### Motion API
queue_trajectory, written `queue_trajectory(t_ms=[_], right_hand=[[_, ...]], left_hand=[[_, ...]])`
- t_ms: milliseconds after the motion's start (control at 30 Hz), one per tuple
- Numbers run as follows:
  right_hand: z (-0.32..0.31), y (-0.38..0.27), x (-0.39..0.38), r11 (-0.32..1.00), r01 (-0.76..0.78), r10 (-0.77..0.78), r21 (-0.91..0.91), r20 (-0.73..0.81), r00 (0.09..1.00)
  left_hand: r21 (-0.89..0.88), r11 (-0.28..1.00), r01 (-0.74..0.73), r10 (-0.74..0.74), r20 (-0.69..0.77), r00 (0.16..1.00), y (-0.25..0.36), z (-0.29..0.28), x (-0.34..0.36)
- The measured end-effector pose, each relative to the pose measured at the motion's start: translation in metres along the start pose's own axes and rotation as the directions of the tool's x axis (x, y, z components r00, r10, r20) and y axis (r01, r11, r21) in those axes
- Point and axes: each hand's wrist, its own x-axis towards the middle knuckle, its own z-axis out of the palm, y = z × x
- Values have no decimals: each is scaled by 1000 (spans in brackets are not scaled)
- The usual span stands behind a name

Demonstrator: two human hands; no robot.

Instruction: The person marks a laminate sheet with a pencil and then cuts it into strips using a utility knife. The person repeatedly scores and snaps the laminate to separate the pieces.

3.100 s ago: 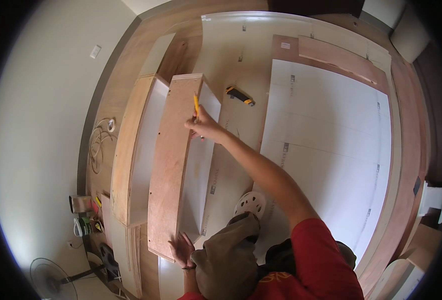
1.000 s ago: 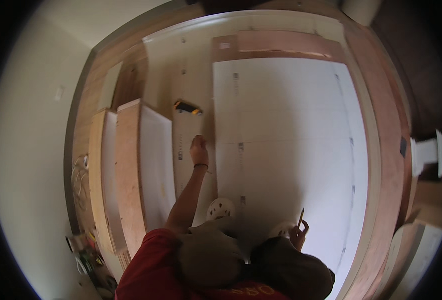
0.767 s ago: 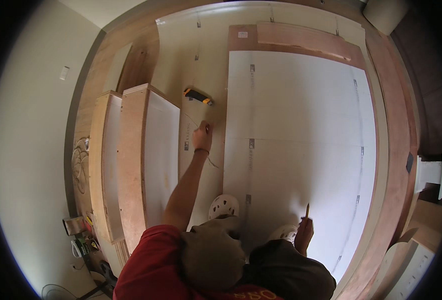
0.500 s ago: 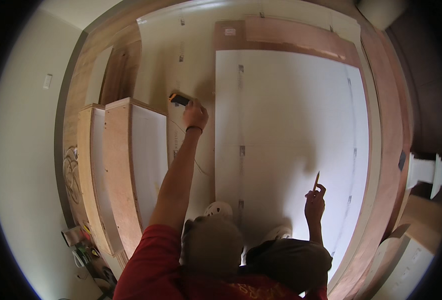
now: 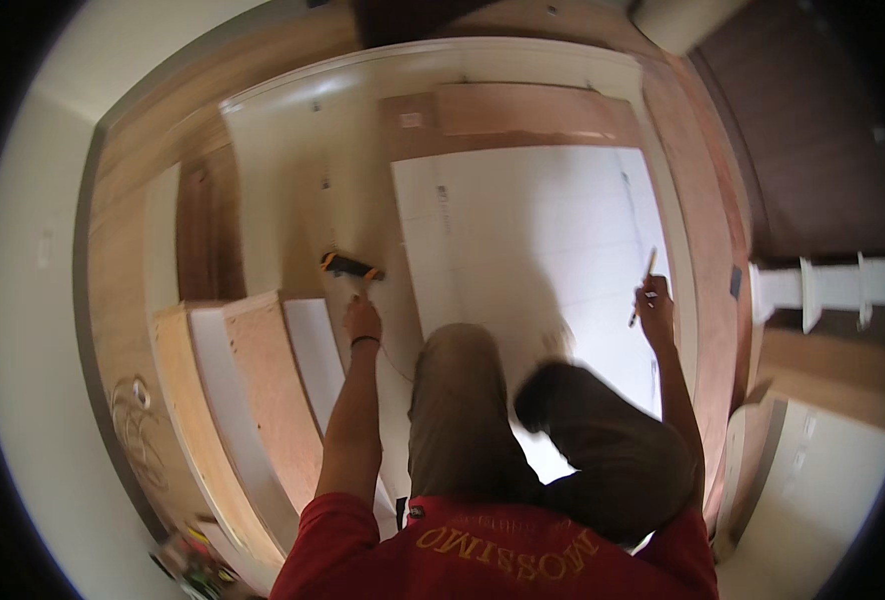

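Note:
A black tool with orange ends (image 5: pixel 353 266) lies across the cream sheet left of a white panel (image 5: pixel 483 220). My left hand (image 5: pixel 363 318) is just below it, fingertips at or near its lower edge. Blur hides whether the fingers grip the tool or are apart from it. Over the right side of the white panel, my right hand (image 5: pixel 655 300) is closed around a yellow pencil (image 5: pixel 651 264), which sticks out above and below the fingers. My knees are bent over the panel's near part.
Two open wooden boxes (image 5: pixel 275 360) with white insides stand at my left, beside a wall. Reddish-brown board (image 5: pixel 533 110) borders the panel's far edge. White panel pieces and a box (image 5: pixel 813 470) stand at the right. Small tools (image 5: pixel 203 565) lie at lower left.
The view has shifted, so the scene sits lower in it. My left hand has drawn nearer to me, below the tool. My right hand has moved farther away and right, still with the pencil.

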Motion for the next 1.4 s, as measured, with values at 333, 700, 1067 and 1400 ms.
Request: queue_trajectory(t_ms=[333, 700, 1067, 1400], right_hand=[[119, 112, -12, 974, -129, 82, -188, -242, 967], [124, 189, 72, 534, -820, 475, -205, -730, 492], [148, 217, 66, 429, -901, 565, -58, -761, 318], [135, 197, 74, 440, -897, 640, -31, -690, 338]], left_hand=[[537, 763, -359, 284, 220, 933, 42, -49, 124], [273, 676, -684, 711, 1, 703, 338, -73, 301], [319, 419, -850, 772, 368, 518, 533, -33, 358], [190, 248, -950, 851, 425, 307, 551, -67, 361]])
